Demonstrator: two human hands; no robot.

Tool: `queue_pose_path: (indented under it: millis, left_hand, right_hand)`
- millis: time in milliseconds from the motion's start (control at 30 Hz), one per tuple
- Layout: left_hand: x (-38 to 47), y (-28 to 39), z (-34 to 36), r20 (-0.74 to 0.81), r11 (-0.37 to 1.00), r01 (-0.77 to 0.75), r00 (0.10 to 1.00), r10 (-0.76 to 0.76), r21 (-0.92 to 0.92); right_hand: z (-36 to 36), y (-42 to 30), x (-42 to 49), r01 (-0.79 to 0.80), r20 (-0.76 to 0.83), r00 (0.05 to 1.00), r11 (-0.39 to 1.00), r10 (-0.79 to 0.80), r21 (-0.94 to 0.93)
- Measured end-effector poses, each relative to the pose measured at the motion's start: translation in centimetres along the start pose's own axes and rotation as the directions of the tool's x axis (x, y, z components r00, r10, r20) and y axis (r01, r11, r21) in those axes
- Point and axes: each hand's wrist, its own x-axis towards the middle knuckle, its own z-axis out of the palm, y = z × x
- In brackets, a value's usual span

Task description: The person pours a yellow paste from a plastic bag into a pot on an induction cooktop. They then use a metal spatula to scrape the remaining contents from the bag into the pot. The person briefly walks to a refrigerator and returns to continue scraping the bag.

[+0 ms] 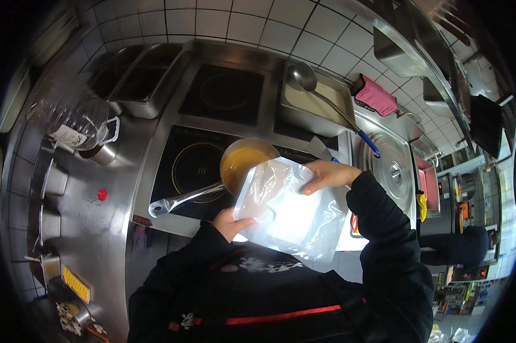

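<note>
A clear plastic pouch (283, 210) is stretched between both hands in front of my chest, with bright glare on its lower part. My left hand (232, 223) pinches its lower left edge. At the upper right edge, my right hand (333, 176) has the thumb on the film. Just beyond the pouch, a steel saucepan (229, 148) of yellow-brown liquid sits on the black induction hob (166, 171), its long handle (185, 198) pointing left. The pouch hides the pan's near right side. Whether the pouch holds anything is unclear.
A blue-handled ladle (301, 78) rests across a steel container (303, 122) of pale liquid. A large round lid (384, 171) lies at right, below a pink cloth (376, 96). The left counter (108, 227) bears a plastic jug (76, 124) and yellow tray (76, 284). Another person (459, 246) stands far right.
</note>
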Motion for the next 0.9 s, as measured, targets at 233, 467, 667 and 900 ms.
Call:
queue_pose_path:
  millis: [233,467,667,900]
  left_hand:
    - [-0.3,0.6,0.2,-0.037,0.995,0.001,0.999,0.002,0.099]
    - [-0.5,1.1,0.8,-0.115,0.980,-0.016,0.993,0.039,0.197]
    - [0.0,0.9,2.3,-0.239,0.964,-0.030,0.966,0.095,0.264]
    - [1.0,-1.8,3.7,-0.297,0.985,-0.142,0.940,0.166,0.101]
  right_hand:
    - [-0.2,-2.6,-0.4,-0.130,0.201,0.974,0.985,0.106,0.109]
    - [1.1,-2.3,0.1,-0.046,0.294,0.956,0.983,-0.009,0.178]
    - [4.3,-0.9,0.8,0.094,0.033,0.994,0.958,-0.106,0.273]
    - [7.9,0.5,2.0,0.256,-0.152,0.967,0.831,-0.207,0.495]
